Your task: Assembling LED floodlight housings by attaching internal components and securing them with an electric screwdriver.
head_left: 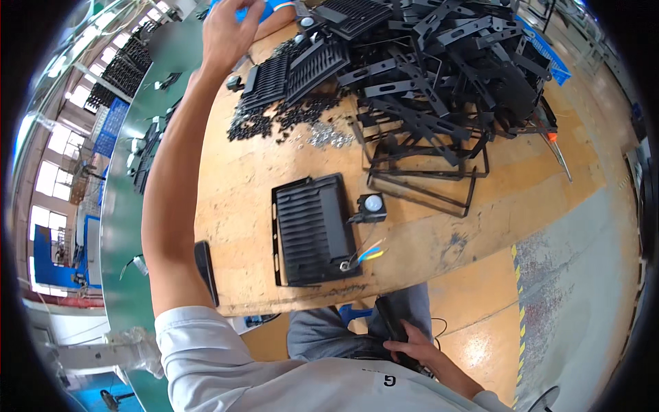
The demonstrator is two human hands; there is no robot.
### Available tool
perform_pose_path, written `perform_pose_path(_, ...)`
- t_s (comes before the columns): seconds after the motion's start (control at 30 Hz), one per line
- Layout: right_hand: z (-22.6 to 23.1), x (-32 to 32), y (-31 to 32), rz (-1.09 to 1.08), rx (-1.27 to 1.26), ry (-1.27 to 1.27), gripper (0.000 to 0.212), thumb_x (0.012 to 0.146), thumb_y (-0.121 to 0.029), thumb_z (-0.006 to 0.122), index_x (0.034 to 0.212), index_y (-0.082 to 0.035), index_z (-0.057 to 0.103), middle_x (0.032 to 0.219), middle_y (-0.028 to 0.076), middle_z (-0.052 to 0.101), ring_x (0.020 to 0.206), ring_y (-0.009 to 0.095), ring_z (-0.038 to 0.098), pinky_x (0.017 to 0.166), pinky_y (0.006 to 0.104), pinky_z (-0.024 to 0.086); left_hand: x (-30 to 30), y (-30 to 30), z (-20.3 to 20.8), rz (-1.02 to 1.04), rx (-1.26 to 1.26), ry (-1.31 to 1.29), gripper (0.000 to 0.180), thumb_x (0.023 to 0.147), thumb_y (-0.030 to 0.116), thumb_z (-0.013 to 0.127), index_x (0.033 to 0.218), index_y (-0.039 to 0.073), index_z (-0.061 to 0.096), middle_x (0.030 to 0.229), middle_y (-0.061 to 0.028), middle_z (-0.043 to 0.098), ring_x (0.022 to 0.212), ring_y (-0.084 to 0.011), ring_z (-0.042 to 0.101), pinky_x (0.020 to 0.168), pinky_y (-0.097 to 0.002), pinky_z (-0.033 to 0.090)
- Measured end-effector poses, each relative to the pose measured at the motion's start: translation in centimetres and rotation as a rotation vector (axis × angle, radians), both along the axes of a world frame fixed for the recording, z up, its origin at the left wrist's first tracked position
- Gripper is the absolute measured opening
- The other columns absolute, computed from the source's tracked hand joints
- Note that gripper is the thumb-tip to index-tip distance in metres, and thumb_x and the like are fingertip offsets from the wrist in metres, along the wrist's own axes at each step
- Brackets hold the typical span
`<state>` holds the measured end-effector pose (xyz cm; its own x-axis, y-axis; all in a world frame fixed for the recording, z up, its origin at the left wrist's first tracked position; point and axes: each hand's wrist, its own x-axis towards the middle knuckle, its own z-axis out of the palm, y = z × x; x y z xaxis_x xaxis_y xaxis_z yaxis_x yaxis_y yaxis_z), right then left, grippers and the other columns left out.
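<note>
My left hand (pixel 230 36) is stretched out to the far left of the table, its fingers curled beside something blue (pixel 269 9); what they hold, if anything, is hidden. Low by my lap, off the table's near edge, my right hand (pixel 412 345) is wrapped round a black electric screwdriver (pixel 389 316). In front of me a black finned floodlight (pixel 309 226) lies on the table, fins up. A black frame bracket runs along its left side. Blue and yellow wires (pixel 371 253) stick out at its lower right corner, and a small sensor (pixel 373 204) with a white dome sits on its right.
A large heap of black metal brackets (pixel 439 82) covers the far right. More finned housings (pixel 295 72) lie at the back, with black screws (pixel 250 123) and silver nuts (pixel 329 136) before them. An orange-handled screwdriver (pixel 559 152) lies right; a black phone-like slab (pixel 205 271) lies near left.
</note>
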<state>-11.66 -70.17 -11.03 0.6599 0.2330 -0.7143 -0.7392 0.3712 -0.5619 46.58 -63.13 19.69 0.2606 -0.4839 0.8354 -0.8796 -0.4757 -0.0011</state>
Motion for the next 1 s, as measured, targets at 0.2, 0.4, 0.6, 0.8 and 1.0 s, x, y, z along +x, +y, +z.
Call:
perform_pose_path(0.2, -0.7, -0.8, 1.0, 0.082, 0.026, -0.012, 0.065, 0.085, -0.021, 0.083, 0.130, 0.002, 0.042, 0.083, 0.008, 0.062, 0.061, 0.015, 0.062, 0.054, 0.0294, 0.050, -8.1, 12.2, -10.3, 0.138, 0.213, 0.550, 0.012, 0.090, 0.008, 0.066, 0.099, 0.006, 0.074, 0.089, -0.0103, 0.075, 0.080, -0.0207, 0.072, 0.074, -0.0334, 0.056)
perform_pose_path(0.4, 1.5, 0.0, 1.9, 0.239, 0.029, -0.083, 0.058, 0.087, -0.023, 0.081, 0.124, 0.002, 0.044, 0.073, 0.006, 0.062, 0.063, 0.013, 0.061, 0.057, 0.0280, 0.050, -10.3, 12.2, -18.4, 0.080, 0.043, 0.647, 0.021, 0.086, 0.005, 0.069, 0.107, 0.003, 0.072, 0.098, -0.0135, 0.072, 0.087, -0.0268, 0.070, 0.077, -0.0357, 0.056)
perform_pose_path(0.6, 3.3, 0.3, 3.0, 0.102, -0.022, -0.059, 0.056, 0.086, -0.021, 0.082, 0.124, 0.000, 0.047, 0.081, 0.006, 0.060, 0.062, 0.013, 0.060, 0.055, 0.0282, 0.049, -8.1, 11.4, -18.8, 0.089, 0.266, 0.580, 0.021, 0.083, 0.010, 0.071, 0.103, 0.005, 0.075, 0.099, -0.0115, 0.071, 0.091, -0.0341, 0.068, 0.084, -0.0401, 0.055)
perform_pose_path(0.8, 2.5, -0.3, 3.3, 0.083, -0.059, -0.064, 0.061, 0.085, -0.023, 0.082, 0.126, 0.002, 0.045, 0.082, 0.007, 0.060, 0.063, 0.013, 0.059, 0.056, 0.0280, 0.049, -8.6, 10.4, -17.9, 0.089, 0.236, 0.668, 0.022, 0.082, 0.015, 0.074, 0.101, 0.005, 0.074, 0.098, -0.0139, 0.070, 0.089, -0.0324, 0.069, 0.082, -0.0408, 0.055)
perform_pose_path(1.0, 3.1, -0.8, 3.4, 0.093, -0.079, -0.077, 0.064, 0.085, -0.025, 0.083, 0.127, 0.002, 0.044, 0.073, 0.005, 0.060, 0.060, 0.011, 0.058, 0.054, 0.0268, 0.048, -7.9, 10.4, -18.9, 0.033, 0.220, 0.636, 0.015, 0.083, 0.013, 0.073, 0.093, 0.002, 0.074, 0.096, -0.0152, 0.069, 0.088, -0.0351, 0.067, 0.081, -0.0422, 0.054)
